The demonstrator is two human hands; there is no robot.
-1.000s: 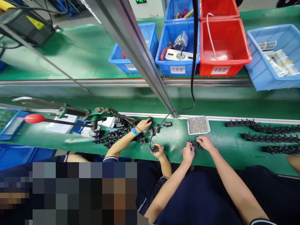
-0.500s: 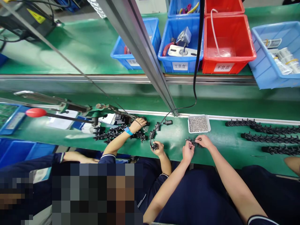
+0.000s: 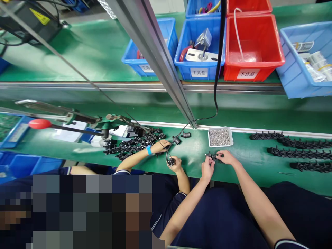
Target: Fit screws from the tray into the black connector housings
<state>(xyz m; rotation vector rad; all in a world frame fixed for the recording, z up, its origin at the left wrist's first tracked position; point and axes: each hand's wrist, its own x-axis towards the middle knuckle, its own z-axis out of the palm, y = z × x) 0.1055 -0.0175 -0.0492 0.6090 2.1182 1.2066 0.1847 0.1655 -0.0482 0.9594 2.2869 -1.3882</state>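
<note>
My left hand (image 3: 208,167) and my right hand (image 3: 226,156) meet over a small black plastic part (image 3: 213,157) on the green bench, near its front edge. Both hands pinch that part, the left from the near side and the right from the far right. Just behind them stands a small white tray of tiny metal screws (image 3: 219,137). Rows of assembled black parts (image 3: 298,144) lie to the right of my right hand.
A co-worker on my left has one hand (image 3: 160,146) at a heap of black parts (image 3: 132,145) and the other hand (image 3: 176,164) on a black cabled tool. Blue bins (image 3: 198,45) and a red bin (image 3: 252,41) stand on the shelf behind. A diagonal metal rail (image 3: 160,65) crosses overhead.
My hands have stayed on the black part with only small finger shifts. The co-worker's far hand has drawn back from the rear of the heap toward the bench's front.
</note>
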